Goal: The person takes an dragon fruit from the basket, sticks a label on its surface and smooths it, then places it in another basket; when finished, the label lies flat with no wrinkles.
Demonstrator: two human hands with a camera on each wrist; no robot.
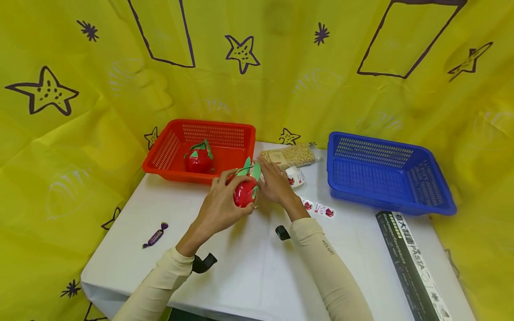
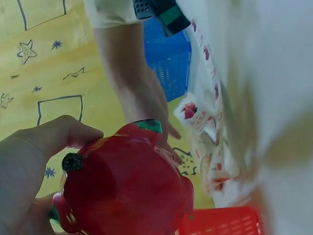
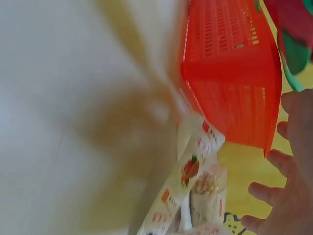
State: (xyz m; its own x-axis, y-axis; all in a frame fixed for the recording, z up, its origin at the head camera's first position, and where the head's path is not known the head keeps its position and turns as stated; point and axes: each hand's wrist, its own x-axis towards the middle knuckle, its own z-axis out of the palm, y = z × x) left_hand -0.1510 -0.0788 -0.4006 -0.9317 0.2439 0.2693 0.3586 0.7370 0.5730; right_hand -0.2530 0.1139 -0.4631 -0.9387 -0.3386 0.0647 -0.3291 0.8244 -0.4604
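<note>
My left hand [image 1: 225,200] grips a shiny red dragon fruit with green leaf tips [image 1: 244,192], held up over the table. In the left wrist view the fruit's round base [image 2: 127,186] fills the lower middle, with a dark stub near my thumb. My right hand [image 1: 276,182] is beside the leaf tips, its fingers spread and loosely bent in the right wrist view. A second dragon fruit [image 1: 199,161] sits inside the red basket [image 1: 160,171]. Behind my right hand, a strip of white labels printed with dragon fruit [image 1: 321,210] trails over the table.
A bag of yellow kernels [image 1: 295,156] lies at the back. The blue basket [image 1: 389,203] stands at the right, above a long black pasta box [image 1: 409,263]. A purple wrapped candy [image 1: 155,235] lies at the left on the white table [image 1: 257,276]. A yellow patterned curtain [image 1: 281,98] surrounds the table.
</note>
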